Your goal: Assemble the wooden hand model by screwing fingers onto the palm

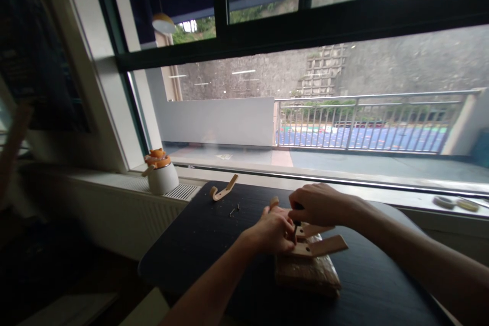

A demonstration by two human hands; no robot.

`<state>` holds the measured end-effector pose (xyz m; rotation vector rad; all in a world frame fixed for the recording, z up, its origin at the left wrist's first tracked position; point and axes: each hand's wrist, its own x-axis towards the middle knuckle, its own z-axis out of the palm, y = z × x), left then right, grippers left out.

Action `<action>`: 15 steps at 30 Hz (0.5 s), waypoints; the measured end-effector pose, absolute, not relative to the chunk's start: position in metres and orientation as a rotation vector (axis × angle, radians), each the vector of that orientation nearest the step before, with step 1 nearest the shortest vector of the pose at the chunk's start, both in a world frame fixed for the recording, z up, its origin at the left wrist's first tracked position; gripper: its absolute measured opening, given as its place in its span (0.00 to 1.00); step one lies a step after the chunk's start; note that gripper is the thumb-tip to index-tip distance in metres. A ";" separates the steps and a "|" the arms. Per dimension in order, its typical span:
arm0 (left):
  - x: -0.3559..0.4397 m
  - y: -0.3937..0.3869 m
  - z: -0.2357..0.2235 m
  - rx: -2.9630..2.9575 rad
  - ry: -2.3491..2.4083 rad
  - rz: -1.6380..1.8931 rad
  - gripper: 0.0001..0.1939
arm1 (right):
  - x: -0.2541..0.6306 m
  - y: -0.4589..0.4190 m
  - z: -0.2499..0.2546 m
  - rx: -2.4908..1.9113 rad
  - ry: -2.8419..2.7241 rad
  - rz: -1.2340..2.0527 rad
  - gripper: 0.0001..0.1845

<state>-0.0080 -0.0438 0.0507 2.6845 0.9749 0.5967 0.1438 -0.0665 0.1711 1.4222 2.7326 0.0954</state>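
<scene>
My right hand [315, 204] is closed around the dark handle of a screwdriver [295, 228], whose shaft points down. The tip is hidden behind my fingers. My left hand [269, 229] presses beside the shaft with bent fingers, gripping a light wooden hook [274, 202] whose curved end shows above the knuckles. Under both hands lies a brown block [307, 272] with a shiny wrapping. On its top are a nearer bent wooden piece [328, 246] with a dark hole and another wooden piece [308, 230] behind it, partly covered by my right hand.
At the back of the dark table [183, 249] sits a loose wooden hook [224, 189], with small screws [233, 211] near it. A white jar [163, 179] with an orange top stands on the left sill. Rolls of tape [444, 202] lie on the right sill below the window.
</scene>
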 end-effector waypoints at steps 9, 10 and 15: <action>-0.006 -0.045 0.053 2.650 1.017 0.592 0.03 | 0.142 -0.064 0.165 1.373 2.769 0.018 0.14; -0.007 -0.046 0.055 2.633 1.010 0.581 0.03 | 0.142 -0.064 0.163 1.385 2.774 0.029 0.15; -0.024 -0.060 0.053 2.467 1.002 0.812 0.35 | 0.146 -0.063 0.161 1.406 2.779 0.038 0.18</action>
